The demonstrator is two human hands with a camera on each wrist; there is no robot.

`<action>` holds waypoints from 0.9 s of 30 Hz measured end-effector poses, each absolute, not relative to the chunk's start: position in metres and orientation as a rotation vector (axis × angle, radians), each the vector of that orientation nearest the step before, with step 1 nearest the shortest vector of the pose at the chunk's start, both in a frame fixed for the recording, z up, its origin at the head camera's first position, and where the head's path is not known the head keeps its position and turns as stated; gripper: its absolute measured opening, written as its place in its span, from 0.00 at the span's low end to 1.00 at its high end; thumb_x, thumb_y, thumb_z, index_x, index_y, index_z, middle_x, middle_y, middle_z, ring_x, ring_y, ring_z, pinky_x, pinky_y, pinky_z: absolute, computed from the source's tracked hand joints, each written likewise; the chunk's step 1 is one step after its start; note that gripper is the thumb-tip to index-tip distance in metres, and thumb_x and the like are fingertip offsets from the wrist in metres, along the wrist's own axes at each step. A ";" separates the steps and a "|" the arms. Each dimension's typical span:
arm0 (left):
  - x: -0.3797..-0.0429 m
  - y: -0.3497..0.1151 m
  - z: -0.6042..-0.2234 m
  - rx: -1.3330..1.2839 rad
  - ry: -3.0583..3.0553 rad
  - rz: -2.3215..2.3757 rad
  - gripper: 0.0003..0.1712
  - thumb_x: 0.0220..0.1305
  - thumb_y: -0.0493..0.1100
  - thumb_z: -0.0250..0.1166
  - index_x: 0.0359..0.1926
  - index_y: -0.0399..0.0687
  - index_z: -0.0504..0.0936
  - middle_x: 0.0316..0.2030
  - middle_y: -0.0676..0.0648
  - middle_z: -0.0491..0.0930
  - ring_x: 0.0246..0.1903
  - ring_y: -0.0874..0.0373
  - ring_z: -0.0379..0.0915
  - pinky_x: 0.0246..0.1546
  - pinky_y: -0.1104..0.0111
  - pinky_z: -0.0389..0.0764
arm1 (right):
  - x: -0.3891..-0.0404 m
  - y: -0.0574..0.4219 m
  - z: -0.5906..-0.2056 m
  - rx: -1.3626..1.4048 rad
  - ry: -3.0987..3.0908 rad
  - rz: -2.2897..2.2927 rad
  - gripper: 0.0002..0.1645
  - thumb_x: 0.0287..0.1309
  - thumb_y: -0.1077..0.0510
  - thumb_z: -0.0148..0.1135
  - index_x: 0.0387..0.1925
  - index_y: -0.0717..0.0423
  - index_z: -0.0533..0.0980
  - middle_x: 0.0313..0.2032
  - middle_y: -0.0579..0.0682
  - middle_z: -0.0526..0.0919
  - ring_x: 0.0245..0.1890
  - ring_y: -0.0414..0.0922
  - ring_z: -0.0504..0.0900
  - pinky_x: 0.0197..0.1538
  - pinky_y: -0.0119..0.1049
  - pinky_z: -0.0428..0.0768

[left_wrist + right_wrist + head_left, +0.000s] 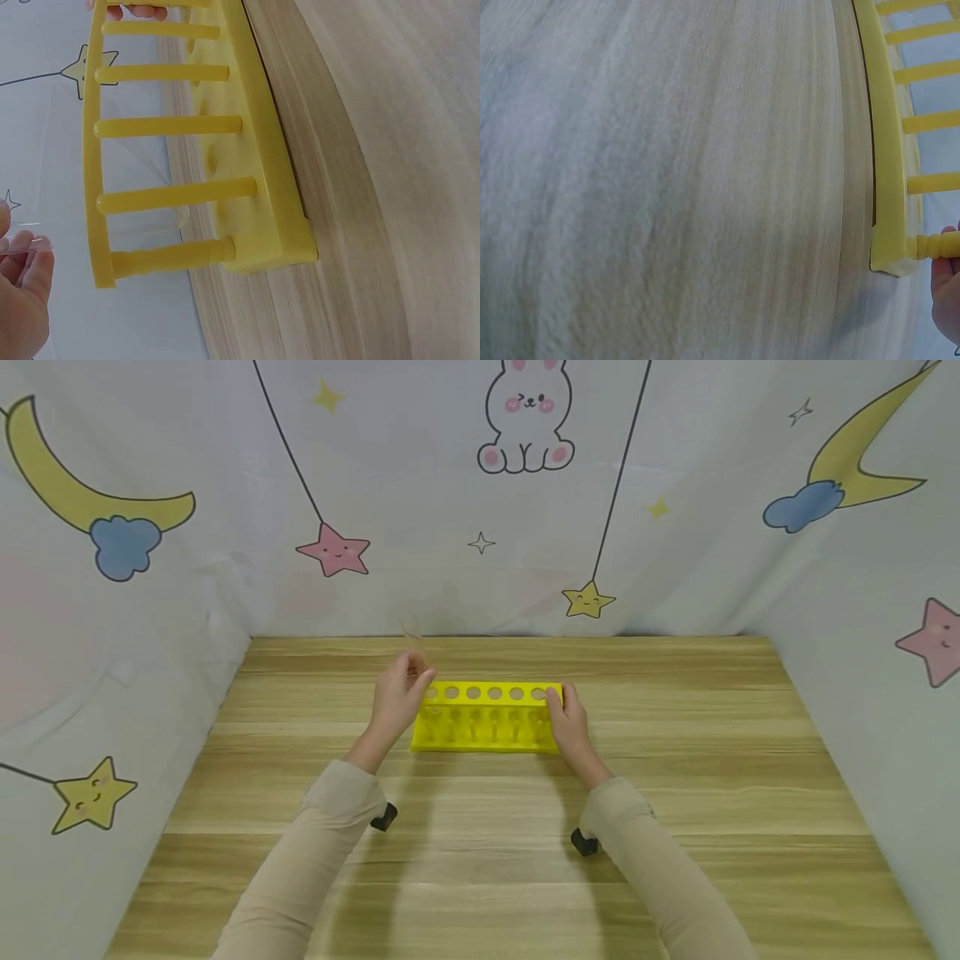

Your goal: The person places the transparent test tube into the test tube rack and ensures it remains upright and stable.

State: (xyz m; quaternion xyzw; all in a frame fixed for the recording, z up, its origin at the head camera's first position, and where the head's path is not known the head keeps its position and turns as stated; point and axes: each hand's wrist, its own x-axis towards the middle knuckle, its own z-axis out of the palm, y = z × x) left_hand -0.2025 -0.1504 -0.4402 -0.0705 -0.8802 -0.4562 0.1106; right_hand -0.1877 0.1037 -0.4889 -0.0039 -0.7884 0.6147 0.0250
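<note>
A yellow test tube rack (487,746) stands on the table, with a row of round holes along its upper strip and upright pegs behind. At its left end, my left hand (397,697) pinches a clear test tube (412,639), blurred above the fingers. In the left wrist view, the clear tube (30,244) shows at the fingertips, and a faint rounded clear end (182,217) lies between the rack's upper strip and base. My right hand (572,722) grips the rack's right end, thumb on top. Only part of that hand (946,292) appears in the right wrist view, beside the end post.
The wood-grain table (495,835) extends around the rack. White cloth (420,493) printed with stars, moons and a rabbit rises behind and at both sides. A small black device (384,817) sits by the left cuff, and another black device (583,842) by the right.
</note>
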 end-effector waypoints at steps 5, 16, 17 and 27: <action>-0.202 -0.150 -0.442 -0.222 -2.584 -1.337 0.09 0.59 0.42 0.57 0.35 0.41 0.68 0.32 0.44 0.74 0.42 0.51 0.75 0.43 0.64 0.78 | -0.187 0.104 -0.488 -0.009 -2.440 1.898 0.15 0.66 0.55 0.39 0.44 0.64 0.63 0.31 0.51 0.65 0.31 0.45 0.62 0.34 0.31 0.63; -0.201 -0.150 -0.445 -0.214 -2.647 -1.268 0.08 0.58 0.42 0.57 0.34 0.43 0.69 0.31 0.44 0.74 0.41 0.51 0.74 0.44 0.61 0.77 | -0.194 0.107 -0.502 0.009 -2.444 1.885 0.15 0.65 0.54 0.40 0.43 0.63 0.63 0.31 0.51 0.66 0.31 0.44 0.63 0.34 0.31 0.64; -0.200 -0.150 -0.445 -0.220 -2.648 -1.262 0.09 0.59 0.43 0.57 0.34 0.42 0.69 0.31 0.44 0.74 0.41 0.50 0.74 0.44 0.61 0.78 | -0.196 0.108 -0.506 0.009 -2.443 1.889 0.15 0.65 0.54 0.40 0.43 0.62 0.63 0.30 0.51 0.65 0.30 0.44 0.63 0.34 0.31 0.64; -0.201 -0.150 -0.449 -0.241 -2.637 -1.218 0.08 0.58 0.42 0.58 0.32 0.41 0.69 0.29 0.44 0.74 0.39 0.50 0.75 0.41 0.61 0.78 | -0.200 0.109 -0.518 0.039 -2.423 1.840 0.18 0.65 0.48 0.40 0.41 0.60 0.63 0.28 0.50 0.64 0.28 0.44 0.63 0.31 0.30 0.64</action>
